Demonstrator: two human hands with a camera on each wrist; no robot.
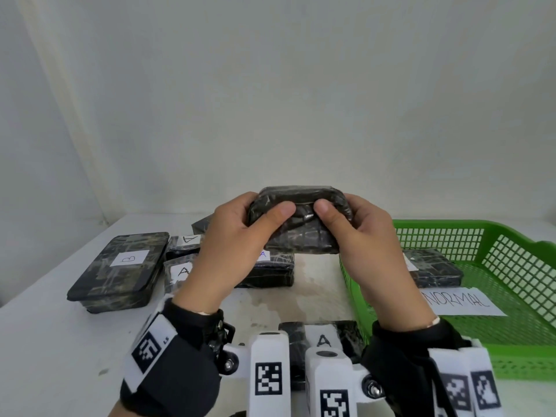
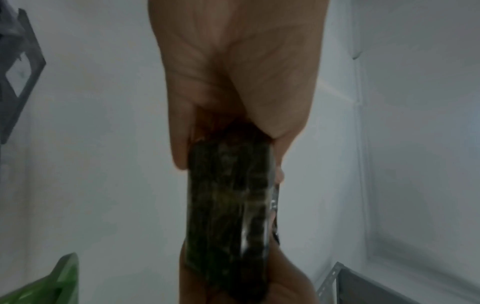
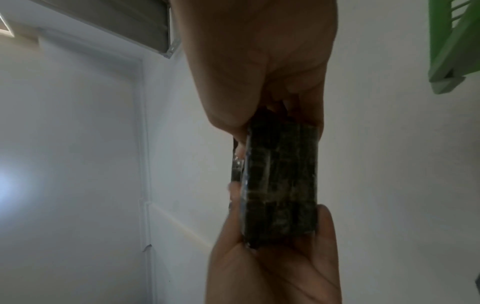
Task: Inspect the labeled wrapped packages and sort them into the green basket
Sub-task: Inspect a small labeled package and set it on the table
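A dark wrapped package [image 1: 301, 218] [image 2: 228, 205] [image 3: 283, 181] is held up above the table between both hands, no label showing on the face toward me. My left hand [image 1: 240, 233] [image 2: 233, 82] grips its left end, thumb on the near face. My right hand [image 1: 358, 236] [image 3: 265, 67] grips its right end the same way. The green basket [image 1: 511, 260] stands at the right with one dark package [image 1: 436, 267] inside and a paper reading NORMAL [image 1: 460, 300].
On the white table [image 1: 60, 341] at the left lie a large package labeled B [image 1: 120, 266] and several smaller ones labeled A [image 1: 180, 269]. Another A package [image 1: 325, 338] lies near the front edge, below my wrists. A plain wall stands behind.
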